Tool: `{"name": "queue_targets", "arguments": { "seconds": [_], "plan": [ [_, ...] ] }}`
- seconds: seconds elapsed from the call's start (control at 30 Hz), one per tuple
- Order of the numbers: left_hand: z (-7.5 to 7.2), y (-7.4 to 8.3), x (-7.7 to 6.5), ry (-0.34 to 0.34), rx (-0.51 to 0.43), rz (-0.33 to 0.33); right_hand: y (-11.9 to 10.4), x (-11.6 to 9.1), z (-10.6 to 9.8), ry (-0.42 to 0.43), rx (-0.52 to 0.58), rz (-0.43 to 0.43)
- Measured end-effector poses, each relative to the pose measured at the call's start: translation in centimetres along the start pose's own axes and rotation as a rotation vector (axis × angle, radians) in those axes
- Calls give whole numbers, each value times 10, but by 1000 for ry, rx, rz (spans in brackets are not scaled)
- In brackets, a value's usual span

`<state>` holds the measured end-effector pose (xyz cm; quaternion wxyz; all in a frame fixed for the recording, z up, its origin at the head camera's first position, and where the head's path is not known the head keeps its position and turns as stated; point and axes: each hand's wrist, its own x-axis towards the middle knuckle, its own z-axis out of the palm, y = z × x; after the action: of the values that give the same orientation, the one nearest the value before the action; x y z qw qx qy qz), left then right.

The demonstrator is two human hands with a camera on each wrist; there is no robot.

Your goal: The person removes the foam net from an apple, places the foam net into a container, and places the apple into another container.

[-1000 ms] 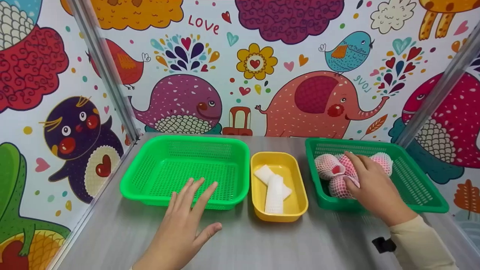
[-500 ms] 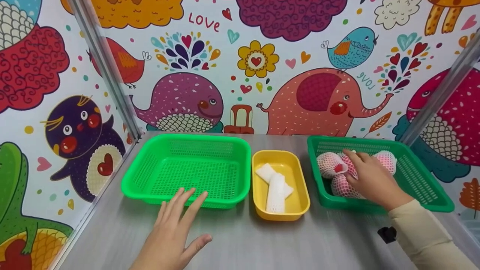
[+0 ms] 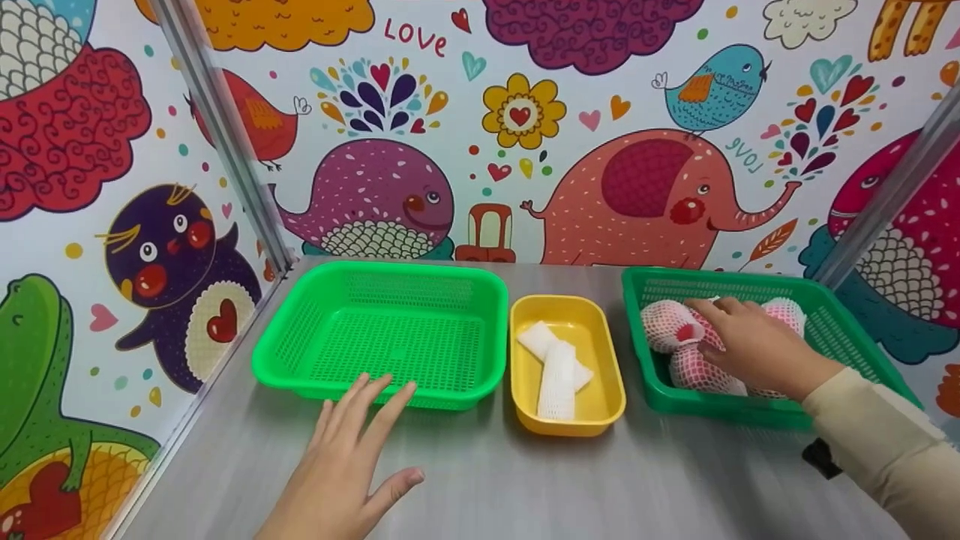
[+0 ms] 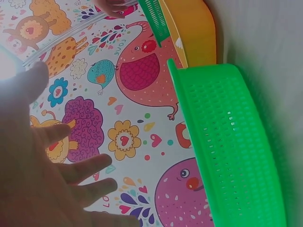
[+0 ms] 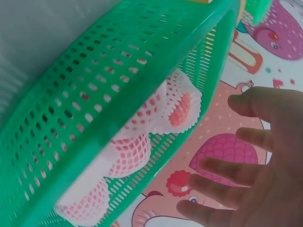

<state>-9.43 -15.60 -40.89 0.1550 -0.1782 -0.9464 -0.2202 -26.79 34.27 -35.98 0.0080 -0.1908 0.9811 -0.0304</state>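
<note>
"What is closest?"

"On my remote feed, the left hand [image 3: 341, 461], low in the head view above the gray tabletop [image 3: 487, 480]. Its fingers are straight and well spread, the thumb out to the side, and they have hold of nothing."

"What lies beyond those fingertips?"

"Straight ahead of them, a bright green basket [image 3: 457, 400]. From the head camera the fingertips overlap its front rim; the left wrist view shows them apart from it. To the right of those fingers, between both hands, I see a yellow tub [image 3: 570, 427] with white nets [image 3: 556, 379] in it, one crossing another."

"And the right hand [image 3: 761, 345]?"

"Farther out, over a dark green basket [image 3: 712, 405], a cream sleeve [image 3: 885, 442] behind its wrist. Its fingers are parted and loosely extended, gripping nothing. The right wrist view shows me a space between them and the netted pink pieces [image 3: 667, 326]."

"Where exactly are those?"

"Inside that dark basket, grouped close together beneath the right fingers. One, a red patch showing at its net's opening, sits just left of the thumb; another shows past the knuckles. The hand hides part of the group."

"Behind everything?"

"Beyond all the fingertips, a white wall [image 3: 585, 180] printed with cartoon animals."
</note>
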Motion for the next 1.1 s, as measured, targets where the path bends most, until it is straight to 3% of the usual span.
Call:
{"name": "queue_targets", "arguments": {
  "seconds": [0.2,0.37,0.5,0.77,1.0,1.1],
  "plan": [
    [-3,-4,2,-8,5,-10,-12,9,-28,-63,-37,-70],
    [-6,-6,4,-10,-2,-35,-15,25,-51,-47,-7,-127],
    [-4,-7,4,-13,-2,-41,-9,39,-30,-44,2,-129],
    [6,-12,-4,37,-15,-23,12,54,24,-125,99,-36],
    [13,-19,-9,112,-4,10,17,71,37,-184,102,-14],
    [13,-22,-12,114,-1,7,19,78,41,-205,67,-18]
  ]
}}
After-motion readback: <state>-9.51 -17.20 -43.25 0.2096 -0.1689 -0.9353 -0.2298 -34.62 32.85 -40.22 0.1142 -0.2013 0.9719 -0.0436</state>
